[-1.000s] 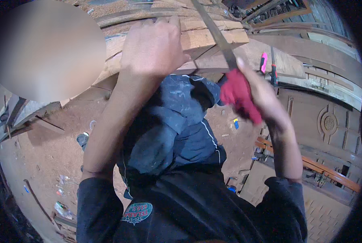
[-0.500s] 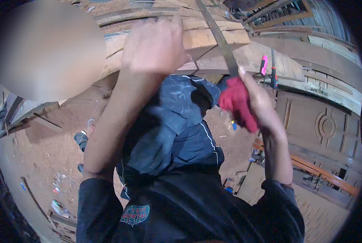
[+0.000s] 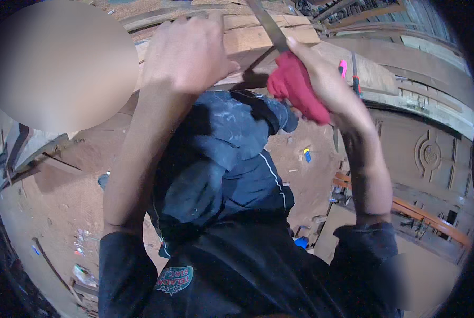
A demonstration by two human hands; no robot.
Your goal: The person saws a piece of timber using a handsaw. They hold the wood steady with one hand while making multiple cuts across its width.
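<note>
Handsaw [image 3: 269, 26], red cloth [image 3: 299, 87] at grip, clenched in right hand [image 3: 324, 79]; blade slants forward-left over timber [image 3: 246, 40]; left hand [image 3: 186, 55] curled round timber, left of blade.

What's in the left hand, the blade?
No, the left hand rests on the wooden beam; the right hand holds the blade.

Blade [image 3: 269, 25], tip apparently past top edge
</note>
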